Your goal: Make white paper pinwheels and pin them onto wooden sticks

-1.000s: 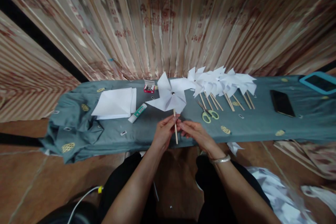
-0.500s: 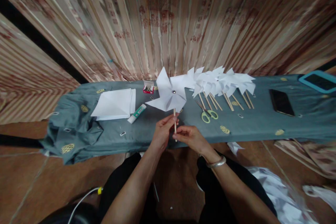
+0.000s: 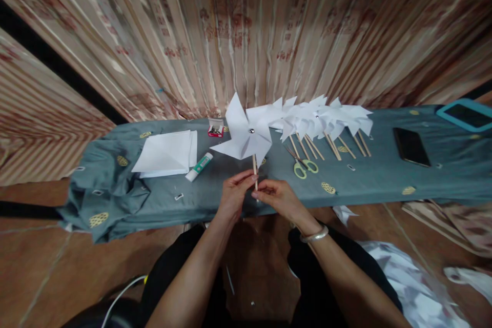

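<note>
A white paper pinwheel (image 3: 246, 133) with a metal pin at its centre stands upright on a thin wooden stick (image 3: 254, 166) above the near edge of the bench. My left hand (image 3: 234, 196) pinches the stick from the left. My right hand (image 3: 277, 197) is closed on the lower end of the same stick, which is hidden in the fingers; a silver bangle is on that wrist. Both hands meet at the stick, just in front of the grey-blue cloth (image 3: 369, 179).
On the cloth lie a stack of white paper squares (image 3: 167, 152), a glue stick (image 3: 200, 166), a small red box (image 3: 215, 128), green-handled scissors (image 3: 303, 166), several finished pinwheels (image 3: 326, 118), a black phone (image 3: 411, 146) and a blue-cased tablet (image 3: 467, 115). Paper scraps (image 3: 415, 287) lie on the floor at right.
The pinwheel has risen slightly and shifted a little left. My right hand slid in along the stick and closed on its lower end, which showed below the hands before.
</note>
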Demonstrator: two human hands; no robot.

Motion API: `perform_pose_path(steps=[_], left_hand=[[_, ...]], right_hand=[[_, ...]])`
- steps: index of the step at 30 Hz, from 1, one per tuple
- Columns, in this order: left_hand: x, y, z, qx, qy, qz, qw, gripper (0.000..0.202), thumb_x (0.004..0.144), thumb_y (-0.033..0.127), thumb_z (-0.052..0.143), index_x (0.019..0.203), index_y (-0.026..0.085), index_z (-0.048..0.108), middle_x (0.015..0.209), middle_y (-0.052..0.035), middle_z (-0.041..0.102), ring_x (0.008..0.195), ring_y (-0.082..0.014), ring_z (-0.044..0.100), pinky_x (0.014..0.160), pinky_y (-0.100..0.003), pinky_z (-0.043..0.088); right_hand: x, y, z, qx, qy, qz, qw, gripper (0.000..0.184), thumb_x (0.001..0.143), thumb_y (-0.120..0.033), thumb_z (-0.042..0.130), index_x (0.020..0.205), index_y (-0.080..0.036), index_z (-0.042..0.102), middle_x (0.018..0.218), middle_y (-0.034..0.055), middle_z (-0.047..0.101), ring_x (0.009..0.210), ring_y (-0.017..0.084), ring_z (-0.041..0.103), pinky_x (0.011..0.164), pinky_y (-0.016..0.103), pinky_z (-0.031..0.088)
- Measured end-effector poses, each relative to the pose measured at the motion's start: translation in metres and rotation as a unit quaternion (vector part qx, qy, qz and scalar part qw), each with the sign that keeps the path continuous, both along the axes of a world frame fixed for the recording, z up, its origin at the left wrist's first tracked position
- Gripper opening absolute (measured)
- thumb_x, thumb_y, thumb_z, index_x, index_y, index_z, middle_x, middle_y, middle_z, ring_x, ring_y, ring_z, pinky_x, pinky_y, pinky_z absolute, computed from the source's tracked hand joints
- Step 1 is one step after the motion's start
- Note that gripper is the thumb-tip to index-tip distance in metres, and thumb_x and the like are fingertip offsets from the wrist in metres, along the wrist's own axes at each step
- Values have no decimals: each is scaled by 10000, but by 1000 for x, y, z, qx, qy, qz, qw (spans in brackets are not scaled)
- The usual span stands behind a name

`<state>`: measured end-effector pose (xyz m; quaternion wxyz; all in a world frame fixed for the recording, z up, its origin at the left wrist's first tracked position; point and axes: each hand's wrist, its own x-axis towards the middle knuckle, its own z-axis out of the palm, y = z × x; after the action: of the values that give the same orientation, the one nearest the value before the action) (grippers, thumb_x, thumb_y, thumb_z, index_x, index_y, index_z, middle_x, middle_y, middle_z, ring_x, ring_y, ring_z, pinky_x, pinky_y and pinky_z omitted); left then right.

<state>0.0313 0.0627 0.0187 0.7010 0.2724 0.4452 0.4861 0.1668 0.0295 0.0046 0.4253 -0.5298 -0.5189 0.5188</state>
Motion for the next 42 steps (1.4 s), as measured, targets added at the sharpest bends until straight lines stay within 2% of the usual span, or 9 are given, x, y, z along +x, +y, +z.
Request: perform_pose_path(steps=[3, 7, 9, 13, 17, 27, 33, 37, 42], left_hand=[[0, -1, 3, -5, -8, -4, 1000, 391, 378, 317, 934, 710, 172, 789, 702, -39, 748, 663, -127, 614, 737, -279, 462], [2, -3, 3, -8, 7, -23, 1000, 385, 390, 314, 931, 720, 172, 792, 720, -41, 753, 678, -121, 620, 726, -259, 457], [2, -4, 2, -6, 16, -37, 999, 380, 405, 314, 927, 730, 170, 794, 723, -45, 754, 676, -120, 619, 724, -257, 457], [3, -6, -3, 7, 29, -55, 998, 354, 440, 320, 918, 738, 173, 796, 738, -55, 759, 685, -127, 623, 724, -260, 459], [3, -6, -6, 9, 33, -56, 998, 349, 446, 321, 918, 742, 181, 796, 727, -51, 758, 680, -128, 623, 735, -266, 463], [4, -5, -7, 7, 31, -45, 998, 341, 453, 306, 915, 744, 178, 794, 719, -38, 747, 668, -120, 608, 728, -264, 457], [5, -4, -11, 15, 47, -32, 998, 336, 450, 311, 911, 733, 174, 794, 683, -30, 730, 607, -96, 553, 637, -243, 418], [7, -5, -12, 21, 58, -29, 998, 338, 453, 312, 904, 739, 170, 795, 684, -36, 730, 596, -99, 543, 618, -247, 413], [9, -5, -10, 18, 58, -24, 998, 325, 434, 300, 903, 712, 176, 791, 664, -29, 727, 585, -95, 535, 610, -244, 413]], right_hand=[[9, 5, 7, 1, 37, -40, 998, 305, 650, -484, 788, 730, -199, 715, 693, 7, 708, 640, 140, 601, 614, 269, 457], [24, 18, 17, 16, 102, -186, 977, 366, 596, -499, 821, 790, -208, 713, 785, 21, 735, 689, 138, 615, 624, 262, 455], [28, 25, 21, 29, 144, -222, 964, 415, 557, -469, 851, 854, -218, 706, 840, 17, 737, 735, 139, 623, 625, 251, 447], [28, 35, 27, 34, 206, -223, 952, 464, 487, -383, 898, 865, -217, 687, 746, -28, 691, 672, 112, 581, 576, 228, 404], [27, 39, 29, 26, 220, -231, 948, 452, 474, -364, 902, 842, -213, 688, 672, -51, 657, 594, 95, 538, 531, 228, 369], [29, 34, 33, 16, 247, -233, 940, 401, 458, -263, 910, 799, -211, 704, 601, -68, 656, 560, 79, 542, 509, 202, 360], [28, 32, 37, 7, 242, -224, 944, 405, 449, -298, 906, 782, -208, 695, 584, -68, 630, 543, 84, 523, 500, 213, 362], [28, 32, 36, 7, 226, -219, 949, 397, 478, -353, 885, 793, -216, 688, 617, -60, 639, 546, 95, 532, 502, 228, 381], [29, 32, 37, -4, 239, -220, 946, 406, 456, -348, 901, 779, -211, 697, 639, -50, 659, 538, 84, 534, 491, 213, 390]])
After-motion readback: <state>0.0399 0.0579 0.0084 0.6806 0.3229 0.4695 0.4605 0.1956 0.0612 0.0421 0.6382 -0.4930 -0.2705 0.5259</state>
